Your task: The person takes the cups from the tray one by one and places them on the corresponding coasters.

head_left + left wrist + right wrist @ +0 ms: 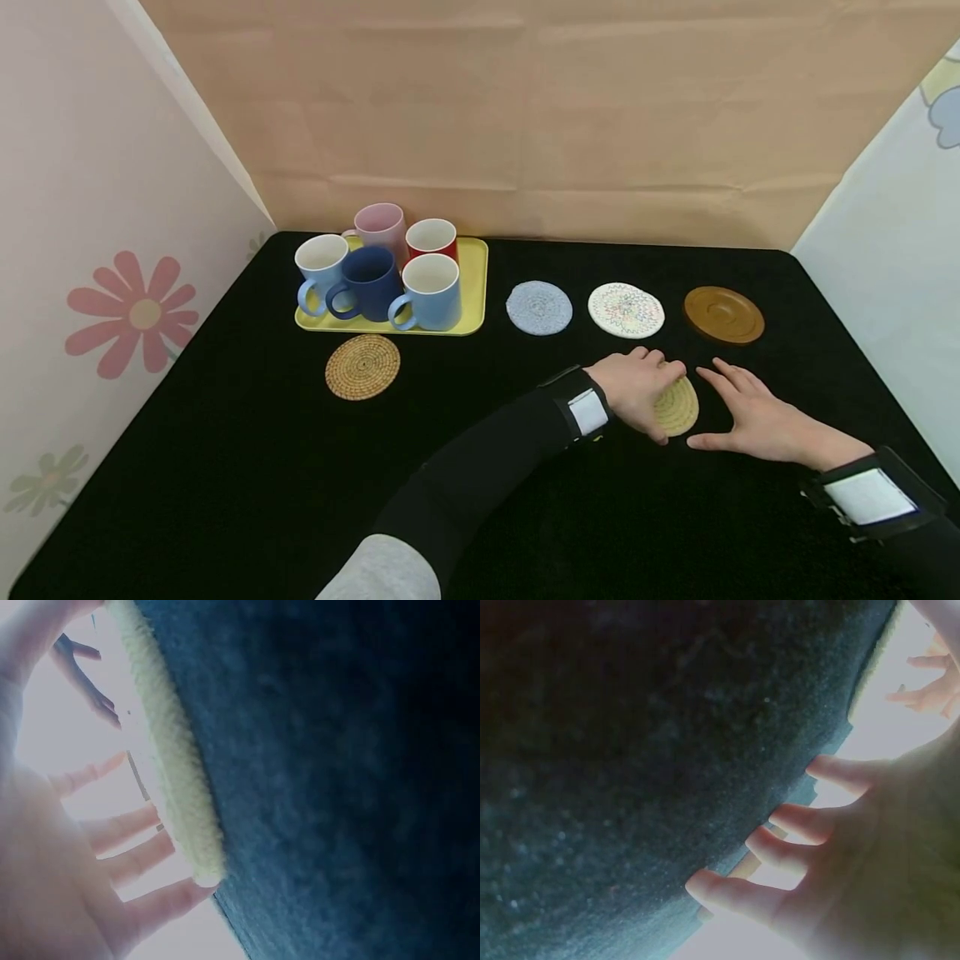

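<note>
A round pale-yellow woven coaster (677, 408) lies on the black table at right of centre. My left hand (636, 387) spans it from the left, thumb at its near edge and fingers at its far edge. In the left wrist view, fingertips touch the rim of the coaster (176, 757), whose underside meets the dark cloth. Just right of the coaster, my right hand (765, 421) hovers low with thumb and fingers spread, holding nothing. The right wrist view shows its fingertips (705, 886) close to the cloth, apart from the coaster (874, 667).
Behind stand a blue coaster (539, 307), a white speckled coaster (626, 310) and a brown wooden one (723, 315). A tan woven coaster (363, 367) lies left, before a yellow tray (474, 287) bearing several mugs (431, 293). Walls enclose the table's back and sides.
</note>
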Demonstrator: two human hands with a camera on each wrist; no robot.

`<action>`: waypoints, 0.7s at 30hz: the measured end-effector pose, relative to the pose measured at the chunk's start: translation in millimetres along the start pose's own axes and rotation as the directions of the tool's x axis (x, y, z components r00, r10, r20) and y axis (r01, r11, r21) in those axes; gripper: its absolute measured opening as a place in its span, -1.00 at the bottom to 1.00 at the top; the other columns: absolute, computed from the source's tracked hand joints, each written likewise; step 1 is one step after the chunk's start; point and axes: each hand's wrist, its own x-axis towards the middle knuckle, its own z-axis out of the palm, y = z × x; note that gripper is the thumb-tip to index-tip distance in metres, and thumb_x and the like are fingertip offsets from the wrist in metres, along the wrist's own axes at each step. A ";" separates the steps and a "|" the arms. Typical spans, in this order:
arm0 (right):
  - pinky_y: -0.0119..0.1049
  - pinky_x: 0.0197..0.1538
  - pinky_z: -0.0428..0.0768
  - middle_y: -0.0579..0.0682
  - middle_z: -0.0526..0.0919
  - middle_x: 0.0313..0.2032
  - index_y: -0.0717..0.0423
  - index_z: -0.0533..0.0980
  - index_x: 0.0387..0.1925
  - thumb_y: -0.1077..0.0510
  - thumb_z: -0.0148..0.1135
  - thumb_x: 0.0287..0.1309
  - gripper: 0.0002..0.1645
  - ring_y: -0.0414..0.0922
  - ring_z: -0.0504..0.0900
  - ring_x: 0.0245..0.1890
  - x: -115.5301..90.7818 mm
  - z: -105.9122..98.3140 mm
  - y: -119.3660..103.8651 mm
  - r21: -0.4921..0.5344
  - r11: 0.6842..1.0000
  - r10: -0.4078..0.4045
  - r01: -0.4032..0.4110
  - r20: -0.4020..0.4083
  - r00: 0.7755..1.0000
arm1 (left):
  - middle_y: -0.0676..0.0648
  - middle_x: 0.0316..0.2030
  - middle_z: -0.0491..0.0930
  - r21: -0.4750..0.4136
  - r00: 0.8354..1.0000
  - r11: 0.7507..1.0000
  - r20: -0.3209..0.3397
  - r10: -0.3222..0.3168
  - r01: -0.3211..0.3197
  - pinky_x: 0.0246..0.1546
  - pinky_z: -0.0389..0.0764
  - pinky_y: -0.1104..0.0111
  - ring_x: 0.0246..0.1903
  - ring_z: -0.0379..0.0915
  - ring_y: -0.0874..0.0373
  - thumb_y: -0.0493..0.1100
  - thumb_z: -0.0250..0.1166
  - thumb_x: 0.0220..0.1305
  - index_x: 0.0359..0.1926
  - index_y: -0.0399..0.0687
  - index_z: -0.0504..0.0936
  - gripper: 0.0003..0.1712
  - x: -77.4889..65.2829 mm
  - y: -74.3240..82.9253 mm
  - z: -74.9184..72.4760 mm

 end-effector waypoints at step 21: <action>0.49 0.09 0.15 0.58 -0.05 0.32 0.45 0.08 0.36 -0.31 0.40 -0.04 0.25 0.53 -0.05 0.27 0.7 0.2 1.3 0.000 1.000 0.003 -0.003 0.012 1.000 | 0.16 0.18 0.27 0.045 0.999 0.998 0.002 -0.050 0.049 -0.06 0.41 0.46 0.10 0.23 0.29 0.54 0.33 -0.11 0.40 0.36 0.11 0.09 4.9 5.1 6.8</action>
